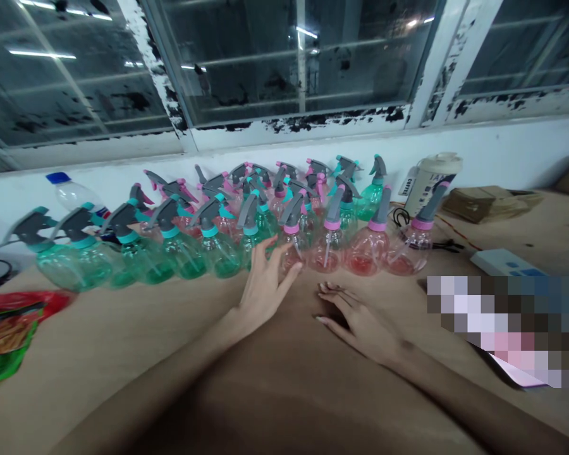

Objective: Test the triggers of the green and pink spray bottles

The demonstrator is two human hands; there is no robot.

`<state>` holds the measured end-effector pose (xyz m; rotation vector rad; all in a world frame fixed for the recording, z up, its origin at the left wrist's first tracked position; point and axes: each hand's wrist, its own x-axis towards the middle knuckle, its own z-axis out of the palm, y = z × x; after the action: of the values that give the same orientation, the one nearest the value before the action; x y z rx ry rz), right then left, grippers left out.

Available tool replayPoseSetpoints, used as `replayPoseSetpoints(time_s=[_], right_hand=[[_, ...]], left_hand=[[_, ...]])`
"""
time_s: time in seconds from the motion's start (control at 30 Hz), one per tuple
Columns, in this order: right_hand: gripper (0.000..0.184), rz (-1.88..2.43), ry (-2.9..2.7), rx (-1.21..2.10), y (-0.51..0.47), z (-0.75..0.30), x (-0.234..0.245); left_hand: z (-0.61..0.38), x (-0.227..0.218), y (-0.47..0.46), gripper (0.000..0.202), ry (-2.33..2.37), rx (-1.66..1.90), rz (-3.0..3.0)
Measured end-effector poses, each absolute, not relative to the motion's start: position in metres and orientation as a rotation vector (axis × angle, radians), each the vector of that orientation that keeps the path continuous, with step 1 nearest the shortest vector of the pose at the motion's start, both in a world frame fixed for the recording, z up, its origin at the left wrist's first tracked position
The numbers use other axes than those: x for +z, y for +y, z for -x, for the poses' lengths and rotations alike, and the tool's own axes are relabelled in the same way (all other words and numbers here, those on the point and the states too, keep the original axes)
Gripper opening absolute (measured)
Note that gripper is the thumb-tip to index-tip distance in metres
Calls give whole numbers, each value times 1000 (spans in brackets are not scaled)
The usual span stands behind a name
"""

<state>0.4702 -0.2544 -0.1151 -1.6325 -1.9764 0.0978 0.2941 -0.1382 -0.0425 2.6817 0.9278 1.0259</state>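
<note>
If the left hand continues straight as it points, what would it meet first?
Probably the leftmost pink-collared spray bottle in the front row, ahead of the left hand; depth is unclear, so they may be touching.

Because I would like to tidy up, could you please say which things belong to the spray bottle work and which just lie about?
Likely in use:
- green spray bottles
- pink spray bottles

Likely just lying about:
- blue-capped bottle
- colourful packet
- printed cup

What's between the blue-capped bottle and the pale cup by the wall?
Head view: the rear spray bottles, with grey heads, stand between the blue-capped bottle and the pale cup.
</note>
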Motion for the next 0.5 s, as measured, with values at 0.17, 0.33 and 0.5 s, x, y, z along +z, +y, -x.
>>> replayPoseSetpoints(time_s=[0.17,0.33,0.5], right_hand=[[42,1594,-1965,94,-254,-470,-115],[42,1605,-1962,87,-254,-470,-116],[43,1627,-1984,76,-254,-470,-116]], left_hand=[[-313,-42,-115,56,1023,1121,-2464],[-326,-43,-103,53,1050,1080,-2530],[-333,-41,-100,45,1115,997,-2578]])
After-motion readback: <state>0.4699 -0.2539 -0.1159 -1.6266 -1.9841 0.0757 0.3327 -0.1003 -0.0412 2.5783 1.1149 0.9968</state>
